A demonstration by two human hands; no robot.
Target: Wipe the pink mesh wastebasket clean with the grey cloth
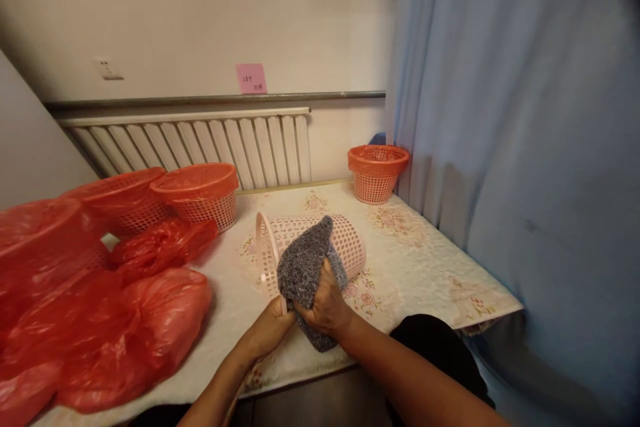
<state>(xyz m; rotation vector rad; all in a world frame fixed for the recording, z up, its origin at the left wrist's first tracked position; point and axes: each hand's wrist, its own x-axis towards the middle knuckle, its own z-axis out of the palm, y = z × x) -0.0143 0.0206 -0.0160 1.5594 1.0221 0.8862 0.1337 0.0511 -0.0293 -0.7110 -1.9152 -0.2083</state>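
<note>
A pink basket (345, 240) is seen lying on its side on the desk (425, 267), its long axis running left to right, with the open mouth turned to the left and the base pointing right. A grey cloth (305, 260) is draped over the near wall of that basket, just ahead of both hands, and is clenched in the right hand (325, 303), whose fingers are curled tightly into the fabric. The left hand (273, 328) is closed at the lowest part of the basket's rim – it appears to be gripped there – and touches the right hand. No liner is seen in the pink basket, and its inside is largely hidden. Left of the pink basket, loose red bags (130, 327) are heaped, and beyond them stand two lined baskets (203, 197). Behind the pink basket to the right a small orange basket (377, 177) is set – also lined in red, its contents not to be made out.
</note>
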